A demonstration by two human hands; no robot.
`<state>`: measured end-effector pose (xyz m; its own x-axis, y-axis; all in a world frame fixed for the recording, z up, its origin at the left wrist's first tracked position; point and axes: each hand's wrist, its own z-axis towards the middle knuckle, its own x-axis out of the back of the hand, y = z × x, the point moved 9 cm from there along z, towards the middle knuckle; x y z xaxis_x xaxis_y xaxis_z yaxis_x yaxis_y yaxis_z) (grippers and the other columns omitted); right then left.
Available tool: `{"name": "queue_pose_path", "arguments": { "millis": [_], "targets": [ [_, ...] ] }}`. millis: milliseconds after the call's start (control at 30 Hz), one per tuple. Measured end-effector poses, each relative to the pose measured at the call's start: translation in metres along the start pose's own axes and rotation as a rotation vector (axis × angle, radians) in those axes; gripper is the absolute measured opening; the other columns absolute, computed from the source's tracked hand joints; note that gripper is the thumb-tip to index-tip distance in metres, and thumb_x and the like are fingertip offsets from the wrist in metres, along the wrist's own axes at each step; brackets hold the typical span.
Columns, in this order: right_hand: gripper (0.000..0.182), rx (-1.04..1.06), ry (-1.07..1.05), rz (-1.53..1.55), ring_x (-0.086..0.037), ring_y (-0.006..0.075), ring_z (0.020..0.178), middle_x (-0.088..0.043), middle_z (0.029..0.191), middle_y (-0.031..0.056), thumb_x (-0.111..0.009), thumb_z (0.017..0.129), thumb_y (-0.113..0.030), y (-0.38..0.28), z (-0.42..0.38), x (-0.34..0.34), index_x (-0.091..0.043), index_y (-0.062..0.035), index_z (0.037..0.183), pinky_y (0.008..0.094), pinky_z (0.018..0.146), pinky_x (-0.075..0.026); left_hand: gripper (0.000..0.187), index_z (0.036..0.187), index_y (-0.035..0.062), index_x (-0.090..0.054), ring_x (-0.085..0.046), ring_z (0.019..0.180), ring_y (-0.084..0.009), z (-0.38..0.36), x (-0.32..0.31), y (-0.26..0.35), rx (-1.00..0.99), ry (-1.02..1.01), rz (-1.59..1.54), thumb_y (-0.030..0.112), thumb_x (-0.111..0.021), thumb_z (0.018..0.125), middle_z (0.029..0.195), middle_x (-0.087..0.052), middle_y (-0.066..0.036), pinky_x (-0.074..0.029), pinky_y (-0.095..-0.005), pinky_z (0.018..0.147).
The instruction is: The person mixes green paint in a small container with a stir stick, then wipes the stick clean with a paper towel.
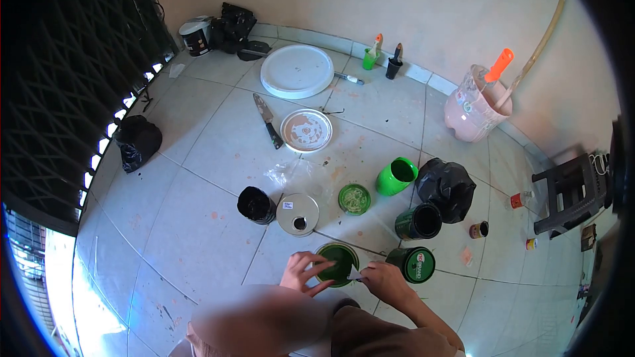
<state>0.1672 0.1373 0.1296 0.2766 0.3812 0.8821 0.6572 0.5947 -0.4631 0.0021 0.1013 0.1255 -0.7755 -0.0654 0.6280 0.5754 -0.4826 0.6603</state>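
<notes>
In the head view an open tin of green paint (340, 266) stands on the floor right in front of me. My left hand (304, 274) is at its left side with fingers spread, the fingertips over the rim; I see nothing held in it. Pinched in my right hand (387, 283) is a small pale flat piece (355, 274), which reaches over the tin's right edge. Its exact kind is too small to make out. Close to my right hand lies a dark green can (419, 265) with a labelled lid.
Around the tin are a round metal lid (288, 219), a black-coated can (256, 205), a green-smeared lid (354, 199), a bright green container (397, 176) and a dark open can (419, 222). Farther off are a knife (267, 121), a white lid (297, 71) and a pink bucket (471, 114).
</notes>
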Motion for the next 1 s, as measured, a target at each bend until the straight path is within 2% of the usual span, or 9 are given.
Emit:
{"name": "queue_pose_path", "arguments": {
  "millis": [33, 133, 267, 467, 567, 667, 767, 867, 1000],
  "targets": [
    [0.006, -0.007, 0.006, -0.014, -0.063, 0.0303, 0.077, -0.060, 0.076, 0.0104, -0.062, 0.080, -0.011, -0.002, 0.000, 0.002, -0.064, -0.0064, 0.076, 0.0422, 0.064, -0.053, 0.039, 0.106, 0.0168, -0.070, -0.052, 0.108, -0.0241, 0.015, -0.001, 0.011, 0.034, -0.029, 0.014, 0.035, -0.079, 0.074, 0.115, -0.059, -0.001, -0.041, -0.0381, 0.091],
    [0.007, -0.021, 0.045, -0.005, -0.063, 0.0302, 0.077, -0.061, 0.076, 0.0098, -0.065, 0.078, -0.013, -0.003, -0.003, 0.006, -0.064, -0.0062, 0.075, 0.0422, 0.064, -0.053, 0.040, 0.109, 0.0189, -0.069, -0.051, 0.109, -0.0235, 0.037, -0.030, 0.032, -0.127, -0.151, 0.087, 0.039, -0.077, 0.075, 0.114, -0.059, 0.000, -0.042, -0.0399, 0.092],
    [0.009, -0.058, 0.046, 0.020, -0.063, 0.0294, 0.078, -0.061, 0.076, 0.0092, -0.068, 0.076, -0.014, 0.009, -0.009, 0.003, -0.065, -0.0059, 0.075, 0.0413, 0.065, -0.052, 0.034, 0.099, 0.0170, -0.069, -0.049, 0.111, -0.0225, 0.045, -0.057, 0.036, -0.203, -0.221, 0.122, 0.038, -0.076, 0.073, 0.105, -0.058, 0.002, -0.039, -0.0416, 0.096],
    [0.006, -0.048, 0.151, 0.006, -0.061, 0.0282, 0.079, -0.061, 0.076, 0.0074, -0.068, 0.075, -0.011, 0.009, -0.014, 0.009, -0.066, -0.0062, 0.076, 0.0391, 0.076, -0.050, 0.027, 0.085, 0.0126, -0.071, -0.048, 0.110, -0.0226, 0.055, -0.077, 0.037, -0.108, -0.455, 0.138, 0.035, -0.077, 0.071, 0.102, -0.059, 0.001, -0.034, -0.0423, 0.104],
    [0.004, -0.076, 0.148, -0.017, -0.061, 0.0282, 0.080, -0.062, 0.077, 0.0076, -0.068, 0.074, -0.010, 0.016, -0.019, 0.000, -0.066, -0.0066, 0.077, 0.0392, 0.077, -0.050, 0.024, 0.082, 0.0150, -0.072, -0.048, 0.109, -0.0219, 0.059, -0.085, 0.044, -0.119, -0.527, 0.309, 0.036, -0.077, 0.071, 0.099, -0.060, 0.002, -0.031, -0.0477, 0.105],
    [0.003, -0.080, 0.175, 0.049, -0.062, 0.0282, 0.083, -0.065, 0.082, 0.0083, -0.066, 0.075, -0.007, 0.019, -0.023, -0.003, -0.066, -0.0068, 0.078, 0.0389, 0.078, -0.050, 0.022, 0.081, 0.0145, -0.072, -0.049, 0.108, -0.0214, 0.058, -0.093, 0.038, -0.052, -0.579, 0.257, 0.033, -0.077, 0.071, 0.095, -0.061, 0.003, -0.029, -0.0490, 0.105],
    [0.010, -0.117, 0.164, 0.118, -0.063, 0.0278, 0.089, -0.068, 0.087, 0.0081, -0.065, 0.074, -0.007, 0.023, -0.026, -0.003, -0.067, -0.0071, 0.084, 0.0377, 0.081, -0.050, 0.019, 0.079, 0.0145, -0.072, -0.050, 0.107, -0.0208, 0.054, -0.092, 0.042, -0.096, -0.466, 0.282, 0.031, -0.077, 0.071, 0.090, -0.061, 0.004, -0.029, -0.0500, 0.104],
    [0.017, -0.007, 0.201, 0.102, -0.064, 0.0273, 0.094, -0.069, 0.091, 0.0074, -0.065, 0.074, -0.006, 0.009, -0.025, 0.009, -0.069, -0.0075, 0.091, 0.0363, 0.083, -0.051, 0.017, 0.077, 0.0141, -0.072, -0.051, 0.106, -0.0200, 0.054, -0.090, 0.040, -0.070, -0.455, 0.235, 0.029, -0.076, 0.071, 0.089, -0.061, 0.004, -0.030, -0.0493, 0.104],
    [0.022, 0.071, 0.167, 0.060, -0.065, 0.0265, 0.096, -0.070, 0.093, 0.0074, -0.064, 0.076, -0.004, 0.014, -0.028, 0.000, -0.070, -0.0074, 0.096, 0.0355, 0.085, -0.050, 0.015, 0.076, 0.0143, -0.072, -0.051, 0.105, -0.0189, 0.052, -0.094, 0.043, -0.147, -0.452, 0.275, 0.029, -0.075, 0.071, 0.088, -0.061, 0.004, -0.030, -0.0478, 0.104]
  ]
}}
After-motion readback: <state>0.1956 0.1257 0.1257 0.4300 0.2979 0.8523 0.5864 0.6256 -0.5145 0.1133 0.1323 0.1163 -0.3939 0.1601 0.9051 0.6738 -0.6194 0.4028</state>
